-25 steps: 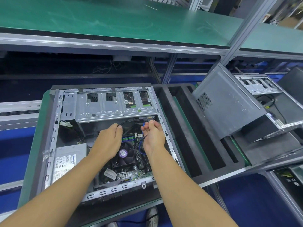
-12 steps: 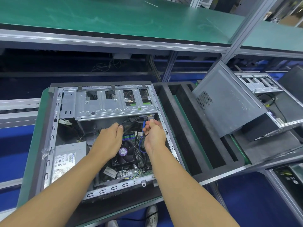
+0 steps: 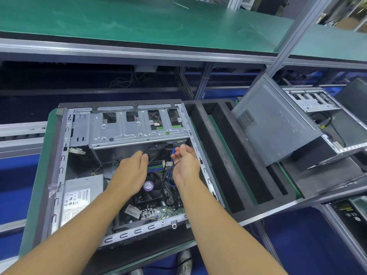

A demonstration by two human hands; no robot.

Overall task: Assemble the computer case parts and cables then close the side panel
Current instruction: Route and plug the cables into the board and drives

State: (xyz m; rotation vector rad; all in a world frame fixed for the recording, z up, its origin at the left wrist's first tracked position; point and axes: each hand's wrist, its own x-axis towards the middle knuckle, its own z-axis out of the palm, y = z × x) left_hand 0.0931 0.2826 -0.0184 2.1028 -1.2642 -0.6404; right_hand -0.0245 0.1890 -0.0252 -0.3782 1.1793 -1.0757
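While the open computer case (image 3: 64, 155) lies flat on its pallet (image 3: 37, 185), holding drive cage (image 3: 123, 133), power supply (image 3: 79, 195) and fan-topped board (image 3: 158, 212), a grey side panel (image 3: 274, 124) leans on the foam tray (image 3: 224, 155) beside it, left hand (image 3: 129, 175) pinching a black cable (image 3: 152, 149), right hand (image 3: 185, 165) pinching a blue cable (image 3: 173, 153) whose end the fingers (image 3: 183, 150) hide

Both bare forearms reach toward 12 o'clock, the left one entering from 8 o'clock and the right one from 5 o'clock. The left hand (image 3: 131, 173) lies back up, and its curled fingers pinch a black cable (image 3: 151, 149). The right hand (image 3: 185, 165), at its 3 o'clock, shows the palm, with fingertips closed on a plug (image 3: 180, 144).
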